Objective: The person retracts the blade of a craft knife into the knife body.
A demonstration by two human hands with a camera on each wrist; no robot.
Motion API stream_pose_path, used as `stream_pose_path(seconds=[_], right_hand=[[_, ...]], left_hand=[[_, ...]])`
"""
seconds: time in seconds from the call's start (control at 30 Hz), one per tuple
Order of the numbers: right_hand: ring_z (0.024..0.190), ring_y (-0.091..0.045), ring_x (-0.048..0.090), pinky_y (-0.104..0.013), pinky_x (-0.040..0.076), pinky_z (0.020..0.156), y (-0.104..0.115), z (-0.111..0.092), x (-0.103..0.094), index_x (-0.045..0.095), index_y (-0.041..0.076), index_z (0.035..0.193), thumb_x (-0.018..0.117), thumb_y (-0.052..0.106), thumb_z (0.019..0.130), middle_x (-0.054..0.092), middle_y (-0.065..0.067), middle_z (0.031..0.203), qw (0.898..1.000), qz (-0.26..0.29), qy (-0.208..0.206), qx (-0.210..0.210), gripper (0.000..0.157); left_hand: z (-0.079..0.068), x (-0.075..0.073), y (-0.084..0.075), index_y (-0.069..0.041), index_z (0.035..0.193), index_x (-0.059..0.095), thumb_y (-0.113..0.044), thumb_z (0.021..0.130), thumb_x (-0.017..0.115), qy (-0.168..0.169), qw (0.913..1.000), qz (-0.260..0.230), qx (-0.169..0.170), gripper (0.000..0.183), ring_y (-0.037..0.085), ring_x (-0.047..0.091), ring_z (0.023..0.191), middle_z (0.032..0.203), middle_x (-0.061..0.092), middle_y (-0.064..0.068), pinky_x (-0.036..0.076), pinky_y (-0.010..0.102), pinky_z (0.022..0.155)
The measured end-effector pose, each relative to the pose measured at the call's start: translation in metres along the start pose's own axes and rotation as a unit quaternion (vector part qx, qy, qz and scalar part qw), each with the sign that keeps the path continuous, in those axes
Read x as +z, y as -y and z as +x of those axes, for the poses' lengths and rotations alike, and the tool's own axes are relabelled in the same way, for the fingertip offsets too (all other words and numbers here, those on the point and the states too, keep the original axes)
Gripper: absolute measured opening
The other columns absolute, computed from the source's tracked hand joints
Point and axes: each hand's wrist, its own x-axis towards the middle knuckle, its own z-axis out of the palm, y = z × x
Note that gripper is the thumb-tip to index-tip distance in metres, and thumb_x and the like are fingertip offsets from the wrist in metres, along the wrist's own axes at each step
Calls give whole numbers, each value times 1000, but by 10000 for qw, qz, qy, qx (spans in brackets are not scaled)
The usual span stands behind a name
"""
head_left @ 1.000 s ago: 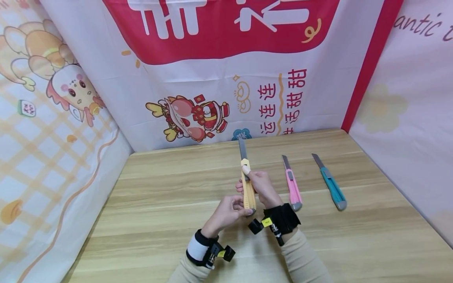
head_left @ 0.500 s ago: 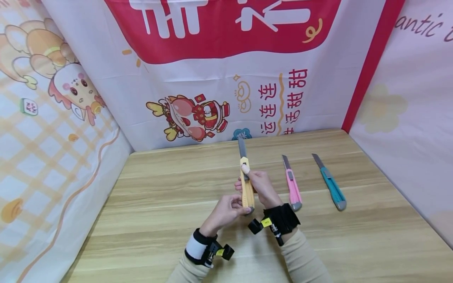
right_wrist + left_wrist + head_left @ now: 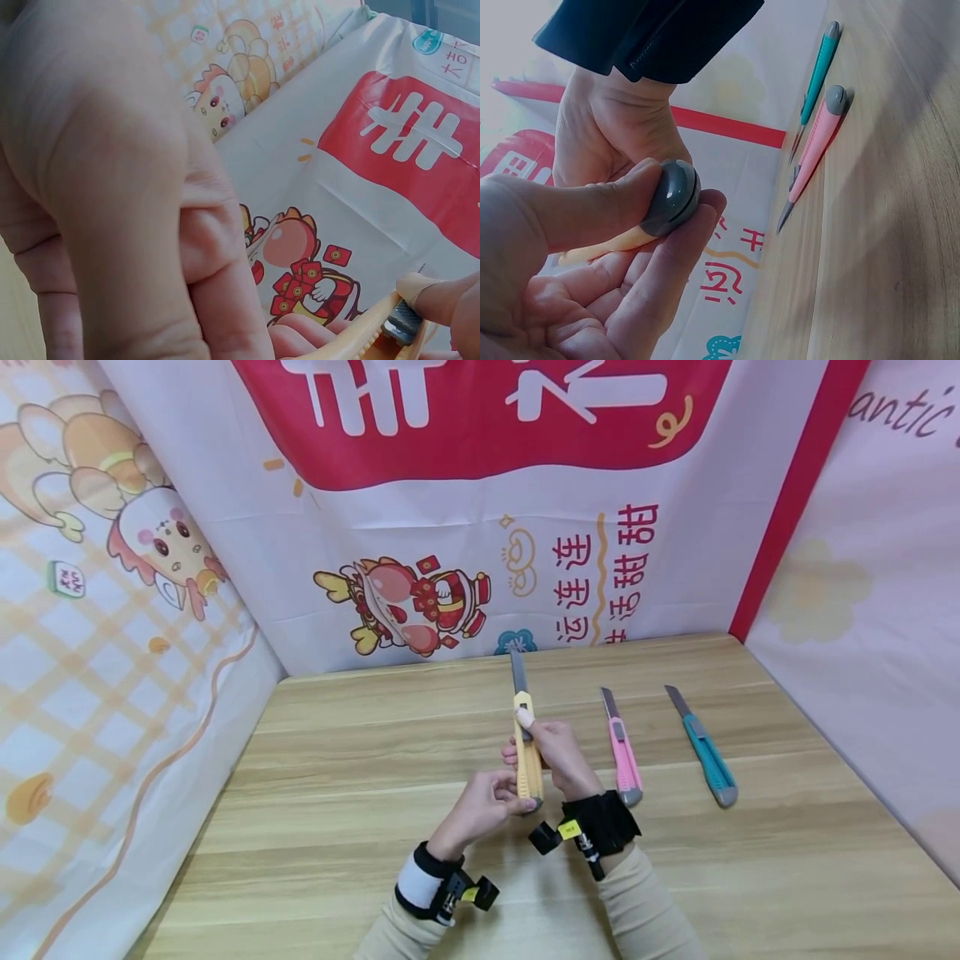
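Note:
A yellow utility knife [image 3: 529,770] is held above the table in both hands, its long grey blade [image 3: 519,673] extended toward the back wall. My left hand [image 3: 482,804] pinches the rear end; in the left wrist view the grey end cap [image 3: 673,196] sits between thumb and fingers. Farther up, my right hand [image 3: 558,750] grips the handle. Its thumb [image 3: 441,298] presses at the dark slider [image 3: 403,322] in the right wrist view. The left hand's near side hides much of that view.
To the right on the wooden table [image 3: 337,735] lie a pink utility knife [image 3: 624,756] and a teal utility knife [image 3: 708,756], blades out and pointing to the back. Printed cloth walls [image 3: 697,552] enclose the back and both sides.
The head view has shifted slightly. Both hands keep their hold on the yellow utility knife, and its blade shows the same length.

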Motion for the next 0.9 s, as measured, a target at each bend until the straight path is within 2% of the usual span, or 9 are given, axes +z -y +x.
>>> stream_pose_path(seconds=[0.47,0.7,0.83,0.9], right_hand=[[58,-8,70,-26,62,65,-1,-1,0,63,-13,102,51,40,99,71,2,63,9999,-120,-48,75,54],[60,-7,69,-25,62,66,-1,0,0,58,-17,111,49,35,101,71,3,65,9998,-174,-10,46,54],[60,-8,70,-27,63,67,0,0,1,60,-15,108,50,36,100,71,2,65,9997,-230,-88,47,53],[61,-8,70,-27,63,67,0,0,2,63,-13,105,51,36,100,71,2,65,9995,-257,-154,55,51]], left_hand=[[3,1,3,2,104,67,-10,84,73,-45,9999,103,-92,24,17,71,82,97,72,19,54,19,67],[2,-1,4,3,106,66,-11,84,73,43,10000,24,-61,27,19,72,84,99,73,20,59,28,72],[2,-3,4,3,107,65,-12,86,71,137,9999,-64,-67,27,21,72,87,99,73,20,60,35,76],[3,-4,4,3,108,65,-12,86,71,156,9998,-120,-77,28,22,73,89,100,73,21,60,35,78]])
